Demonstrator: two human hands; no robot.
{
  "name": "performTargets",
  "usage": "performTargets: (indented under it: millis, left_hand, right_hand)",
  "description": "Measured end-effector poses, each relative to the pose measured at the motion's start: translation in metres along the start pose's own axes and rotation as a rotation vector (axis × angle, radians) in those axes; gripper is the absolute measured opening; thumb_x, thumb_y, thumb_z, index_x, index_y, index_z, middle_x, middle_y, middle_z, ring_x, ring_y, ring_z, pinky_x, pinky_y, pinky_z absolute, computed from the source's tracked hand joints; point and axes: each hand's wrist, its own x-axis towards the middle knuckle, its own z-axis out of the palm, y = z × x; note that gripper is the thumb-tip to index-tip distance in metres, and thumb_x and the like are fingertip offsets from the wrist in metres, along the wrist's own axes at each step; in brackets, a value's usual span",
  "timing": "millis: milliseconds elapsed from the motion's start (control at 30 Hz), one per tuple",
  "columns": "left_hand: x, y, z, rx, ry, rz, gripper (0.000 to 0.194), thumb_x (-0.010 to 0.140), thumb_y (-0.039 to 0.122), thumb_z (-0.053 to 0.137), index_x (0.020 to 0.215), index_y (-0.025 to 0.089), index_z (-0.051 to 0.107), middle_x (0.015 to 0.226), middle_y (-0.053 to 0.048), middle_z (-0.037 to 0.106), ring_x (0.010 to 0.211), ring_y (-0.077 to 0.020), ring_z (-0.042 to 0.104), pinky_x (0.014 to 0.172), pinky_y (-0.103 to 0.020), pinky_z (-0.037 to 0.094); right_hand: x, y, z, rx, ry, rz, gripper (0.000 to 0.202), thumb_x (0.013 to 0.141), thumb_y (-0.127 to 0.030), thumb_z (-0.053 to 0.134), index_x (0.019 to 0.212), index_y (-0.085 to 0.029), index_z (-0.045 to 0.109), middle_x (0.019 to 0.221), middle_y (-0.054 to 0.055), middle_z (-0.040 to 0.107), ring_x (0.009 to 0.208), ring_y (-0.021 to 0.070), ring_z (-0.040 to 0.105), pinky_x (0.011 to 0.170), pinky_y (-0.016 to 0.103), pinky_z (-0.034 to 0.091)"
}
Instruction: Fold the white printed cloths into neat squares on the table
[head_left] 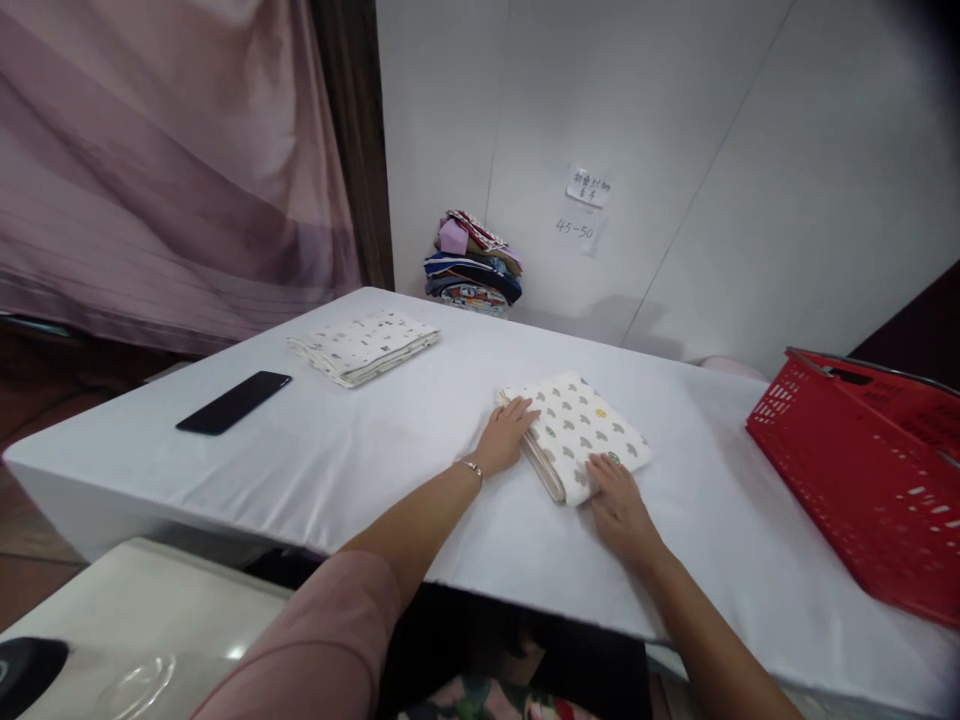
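A folded white cloth [564,428] with grey mushroom-like shapes and a few yellow and green spots lies on the white-covered table [360,460] before me. My left hand [504,440], with a bracelet at the wrist, rests against the cloth's left edge, fingers stretched out over it. On the near right corner lie the extended fingers of my right hand [622,508]. Neither hand lifts the cloth. Further left is a second folded white cloth [367,345] with small dark prints.
A black phone-like slab [234,402] lies at the table's left. On the right stands a red plastic basket [847,480]. Behind the table is a stack of folded fabrics [472,265] against the wall, near handwritten paper notes [587,188]. A pink curtain [172,150] hangs at left.
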Motion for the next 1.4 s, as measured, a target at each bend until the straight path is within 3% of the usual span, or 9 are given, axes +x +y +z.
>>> performTargets:
  millis: [200,367,567,700,833,933,1033,1167,1400]
  left_hand:
    - [0.030,-0.025,-0.012,0.160,-0.131,0.166,0.057,0.073,0.001,0.042,0.125,0.023,0.048,0.134,-0.007,0.047,0.130,-0.0228,0.032,0.109,-0.050,0.009]
    - [0.035,-0.024,-0.016,0.159,-0.141,0.132,0.051,0.074,0.001,0.042,0.116,0.026,0.055,0.120,-0.004,0.057,0.117,-0.0191,0.044,0.110,-0.047,0.005]
    - [-0.003,0.010,-0.021,0.142,-0.128,0.224,0.037,0.078,0.017,0.051,0.115,0.021,0.057,0.110,-0.007,0.060,0.105,-0.0224,0.048,0.108,-0.045,0.014]
    - [-0.021,0.017,-0.025,0.028,-0.102,0.188,0.032,0.081,0.025,0.053,0.113,0.022,0.057,0.110,-0.006,0.060,0.104,-0.0214,0.049,0.099,-0.039,0.029]
    - [-0.023,0.008,-0.022,-0.065,-0.046,0.153,0.031,0.083,0.028,0.053,0.113,0.023,0.057,0.113,-0.004,0.060,0.107,-0.0191,0.049,0.097,-0.036,0.032]
    - [-0.022,0.004,-0.017,-0.058,-0.007,0.144,0.032,0.085,0.031,0.051,0.115,0.024,0.056,0.118,-0.004,0.059,0.112,-0.0190,0.047,0.099,-0.036,0.032]
    - [-0.023,0.003,-0.014,-0.023,0.037,0.130,0.033,0.086,0.035,0.050,0.116,0.022,0.056,0.124,-0.005,0.056,0.119,-0.0208,0.043,0.102,-0.038,0.031]
    - [-0.022,0.001,-0.011,-0.026,0.068,0.074,0.033,0.087,0.038,0.048,0.115,0.022,0.057,0.124,-0.005,0.056,0.122,-0.0220,0.041,0.101,-0.041,0.033]
    - [-0.020,-0.005,-0.005,-0.035,0.091,0.108,0.031,0.088,0.038,0.047,0.112,0.022,0.058,0.121,-0.005,0.058,0.120,-0.0222,0.043,0.099,-0.043,0.039]
  right_hand:
    - [0.017,-0.007,0.009,-0.190,-0.002,-0.094,0.063,0.070,-0.014,0.044,0.132,-0.021,0.045,0.139,0.006,0.043,0.131,0.0243,0.031,0.109,0.048,0.014]
    - [0.026,0.023,0.004,-0.209,-0.040,-0.095,0.055,0.072,-0.011,0.044,0.125,-0.023,0.052,0.132,0.006,0.050,0.126,0.0230,0.040,0.108,0.050,0.012]
    - [0.032,0.074,-0.011,-0.161,0.039,0.252,0.046,0.079,-0.021,0.046,0.124,-0.028,0.052,0.139,0.003,0.043,0.131,0.0251,0.032,0.106,0.054,0.015]
    - [0.029,0.085,-0.010,0.151,0.110,0.421,0.056,0.076,-0.031,0.051,0.131,-0.021,0.046,0.137,0.008,0.045,0.125,0.0241,0.041,0.103,0.043,0.030]
    - [0.013,0.077,-0.007,0.524,0.389,0.648,0.057,0.075,-0.032,0.049,0.129,-0.014,0.047,0.122,0.012,0.059,0.110,0.0225,0.055,0.096,0.040,0.041]
    - [-0.004,0.062,-0.009,0.683,0.499,0.635,0.052,0.074,-0.035,0.053,0.121,-0.013,0.052,0.113,0.012,0.063,0.101,0.0216,0.060,0.091,0.039,0.044]
    - [-0.017,0.043,-0.012,0.629,0.430,0.558,0.048,0.074,-0.038,0.056,0.116,-0.016,0.056,0.113,0.010,0.062,0.099,0.0217,0.059,0.088,0.038,0.046]
    - [-0.020,0.029,-0.011,0.378,0.314,0.465,0.047,0.075,-0.039,0.056,0.119,-0.021,0.054,0.117,0.007,0.058,0.096,0.0201,0.057,0.084,0.036,0.046]
    - [-0.007,0.022,-0.006,0.046,0.250,0.492,0.047,0.081,-0.039,0.051,0.126,-0.025,0.048,0.106,0.005,0.058,0.084,0.0188,0.056,0.076,0.034,0.045]
